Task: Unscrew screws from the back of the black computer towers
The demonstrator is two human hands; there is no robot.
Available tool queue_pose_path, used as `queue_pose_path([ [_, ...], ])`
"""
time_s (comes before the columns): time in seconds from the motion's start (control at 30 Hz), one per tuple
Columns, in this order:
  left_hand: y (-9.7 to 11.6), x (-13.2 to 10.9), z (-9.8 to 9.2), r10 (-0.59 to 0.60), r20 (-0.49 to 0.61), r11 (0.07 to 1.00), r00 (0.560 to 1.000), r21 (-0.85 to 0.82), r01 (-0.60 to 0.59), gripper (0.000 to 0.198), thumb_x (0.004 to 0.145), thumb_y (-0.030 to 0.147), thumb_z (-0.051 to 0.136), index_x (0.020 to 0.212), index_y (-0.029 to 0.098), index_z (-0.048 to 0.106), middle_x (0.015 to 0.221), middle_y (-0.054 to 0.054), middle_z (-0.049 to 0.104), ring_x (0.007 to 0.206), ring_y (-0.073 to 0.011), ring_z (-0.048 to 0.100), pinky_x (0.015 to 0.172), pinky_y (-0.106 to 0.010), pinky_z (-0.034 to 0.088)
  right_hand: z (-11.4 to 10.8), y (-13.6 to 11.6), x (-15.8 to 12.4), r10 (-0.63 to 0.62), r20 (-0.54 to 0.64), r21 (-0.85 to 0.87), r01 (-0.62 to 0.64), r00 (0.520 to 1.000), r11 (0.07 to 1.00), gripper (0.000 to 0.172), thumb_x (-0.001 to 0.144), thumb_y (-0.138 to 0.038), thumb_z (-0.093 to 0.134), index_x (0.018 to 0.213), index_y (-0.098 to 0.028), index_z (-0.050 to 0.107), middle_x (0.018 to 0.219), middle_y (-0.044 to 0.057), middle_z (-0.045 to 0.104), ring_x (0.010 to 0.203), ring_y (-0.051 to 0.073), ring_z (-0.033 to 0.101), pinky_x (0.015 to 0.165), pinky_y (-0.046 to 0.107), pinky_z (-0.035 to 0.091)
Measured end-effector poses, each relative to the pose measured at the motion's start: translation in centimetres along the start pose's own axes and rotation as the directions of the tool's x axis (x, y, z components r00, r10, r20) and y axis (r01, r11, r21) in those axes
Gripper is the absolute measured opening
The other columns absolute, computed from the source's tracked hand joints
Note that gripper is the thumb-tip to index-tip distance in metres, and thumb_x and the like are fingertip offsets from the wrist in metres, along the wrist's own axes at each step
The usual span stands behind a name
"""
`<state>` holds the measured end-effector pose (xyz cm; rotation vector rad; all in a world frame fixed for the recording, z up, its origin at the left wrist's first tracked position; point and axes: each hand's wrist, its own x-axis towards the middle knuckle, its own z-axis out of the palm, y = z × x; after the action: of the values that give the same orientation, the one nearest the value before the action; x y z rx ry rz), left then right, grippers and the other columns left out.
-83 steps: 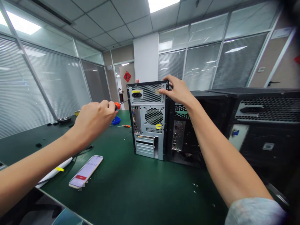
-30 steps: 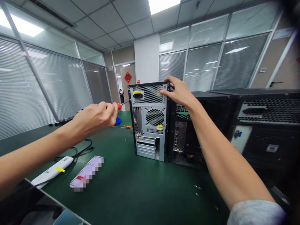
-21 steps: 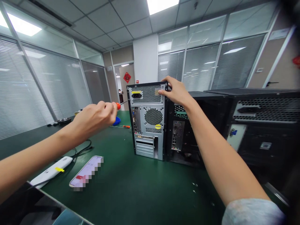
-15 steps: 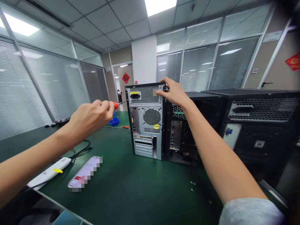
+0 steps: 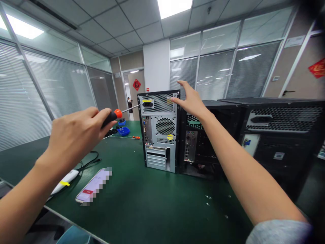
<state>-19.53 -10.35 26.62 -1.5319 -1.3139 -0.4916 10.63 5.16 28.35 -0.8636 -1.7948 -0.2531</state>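
Observation:
A computer tower [image 5: 159, 130] stands upright on the green table [image 5: 152, 200], its grey back panel with vents and ports facing me. My left hand [image 5: 78, 127] is closed around the black and orange handle of a screwdriver [image 5: 117, 114]. The screwdriver's thin shaft points right, its tip near the tower's upper left edge; whether it touches I cannot tell. At the tower's top right corner is my right hand [image 5: 191, 101], holding nothing, with thumb and fingers apart. The thumb lies in front of the back panel.
Two black computer cases, one [image 5: 203, 135] beside the tower and a larger one [image 5: 281, 135] further right, stand in a row. A phone [image 5: 92, 186], cables [image 5: 90, 162], a white power strip [image 5: 66, 179], blue trays [image 5: 123, 131] and an orange-handled tool [image 5: 136, 137] lie leftward. Small screws [image 5: 208, 197] are scattered in front.
My left hand has drawn back left with the screwdriver, showing more of its handle and shaft. My right hand's fingers have lifted and spread off the tower's top corner.

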Motion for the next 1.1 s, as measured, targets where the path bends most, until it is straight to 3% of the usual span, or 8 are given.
queue_pose_path([
  [0.17, 1.0, -3.8, 1.2, -0.283, 0.196, 0.735, 0.939, -0.584, 0.343, 0.038, 0.081, 0.054, 0.048, 0.101, 0.024, 0.062, 0.073, 0.003, 0.061, 0.062, -0.0088, 0.051, 0.062, -0.02, 0.033, 1.0, -3.7, -4.0, 0.195, -0.223, 0.362, -0.105, 0.955, 0.926, 0.033, 0.076, -0.015, 0.048, 0.109, -0.023, 0.047, 0.109, 0.007, 0.058, 0.106, 0.018, 0.056, 0.092, 0.038, 0.045],
  [0.27, 3.8, -6.3, 3.0, -0.274, 0.449, 0.419, 0.85, -0.74, 0.526, 0.035, 0.081, 0.05, 0.049, 0.102, 0.023, 0.058, 0.075, 0.003, 0.059, 0.064, -0.0102, 0.052, 0.06, -0.021, 0.037, 2.6, -6.6, -8.8, 0.357, 0.115, 0.627, -0.347, 0.927, 0.697, 0.025, 0.074, -0.017, 0.052, 0.098, -0.021, 0.05, 0.096, 0.006, 0.061, 0.093, 0.018, 0.059, 0.082, 0.037, 0.049],
  [0.37, 7.9, -8.6, 4.8, -0.129, 0.6, 0.146, 0.789, -0.776, 0.614, 0.036, 0.082, 0.049, 0.049, 0.105, 0.022, 0.051, 0.074, 0.003, 0.054, 0.055, -0.0086, 0.047, 0.052, -0.021, 0.037, 4.0, -9.1, -13.8, 0.395, 0.547, 0.586, -0.675, 0.738, 0.449, 0.028, 0.075, -0.026, 0.058, 0.101, -0.02, 0.055, 0.105, 0.009, 0.061, 0.098, 0.02, 0.058, 0.079, 0.037, 0.049],
  [0.5, 13.3, -10.8, 6.1, 0.038, 0.638, -0.089, 0.769, -0.765, 0.638, 0.035, 0.084, 0.045, 0.045, 0.111, 0.023, 0.041, 0.085, 0.001, 0.054, 0.052, -0.008, 0.046, 0.048, -0.022, 0.039, 4.5, -10.9, -18.4, 0.326, 0.757, 0.53, -0.824, 0.567, 0.201, 0.029, 0.078, -0.04, 0.058, 0.101, -0.022, 0.062, 0.107, 0.006, 0.062, 0.095, 0.017, 0.058, 0.076, 0.031, 0.048],
  [0.67, 17.5, -11.4, 5.7, 0.115, 0.523, -0.093, 0.845, -0.841, 0.533, 0.03, 0.084, 0.031, 0.048, 0.111, 0.02, 0.04, 0.107, -0.006, 0.054, 0.096, -0.0162, 0.054, 0.086, -0.032, 0.042, 3.5, -10.5, -21.2, 0.523, 0.759, 0.535, -0.829, 0.387, -0.164, 0.024, 0.071, -0.036, 0.068, 0.088, -0.02, 0.065, 0.09, 0.003, 0.067, 0.072, 0.012, 0.059, 0.069, 0.028, 0.049],
  [0.83, 19.3, -10.3, 5.4, 0.337, 0.384, -0.091, 0.86, -0.896, 0.435, 0.031, 0.085, 0.035, 0.048, 0.112, 0.019, 0.047, 0.108, -0.008, 0.055, 0.097, -0.0176, 0.053, 0.087, -0.032, 0.041, 1.1, -9.0, -23.6, 0.666, 0.658, 0.582, -0.799, 0.351, -0.153, 0.018, 0.07, -0.032, 0.07, 0.079, -0.019, 0.063, 0.086, 0.003, 0.068, 0.076, 0.013, 0.062, 0.072, 0.027, 0.049],
  [1.0, 21.7, -9.4, 6.8, 0.336, 0.338, 0.017, 0.879, -0.935, 0.353, 0.027, 0.09, 0.031, 0.035, 0.094, 0.019, 0.059, 0.092, -0.005, 0.06, 0.09, -0.0165, 0.054, 0.083, -0.029, 0.041, -2.1, -8.5, -25.5, 0.746, 0.562, 0.6, -0.797, 0.358, -0.071, 0.022, 0.072, -0.037, 0.067, 0.086, -0.021, 0.06, 0.086, 0.004, 0.07, 0.081, 0.018, 0.066, 0.073, 0.032, 0.051],
  [1.1, 23.9, -9.4, 7.9, 0.525, 0.273, 0.055, 0.806, -0.956, 0.288, 0.017, 0.085, 0.023, 0.046, 0.092, 0.018, 0.061, 0.088, -0.004, 0.064, 0.079, -0.0143, 0.058, 0.074, -0.025, 0.043, -3.7, -8.5, -26.5, 0.81, 0.473, 0.565, -0.825, 0.347, 0.023, 0.028, 0.071, -0.042, 0.068, 0.087, -0.022, 0.058, 0.081, 0.004, 0.069, 0.072, 0.019, 0.067, 0.064, 0.03, 0.052],
])
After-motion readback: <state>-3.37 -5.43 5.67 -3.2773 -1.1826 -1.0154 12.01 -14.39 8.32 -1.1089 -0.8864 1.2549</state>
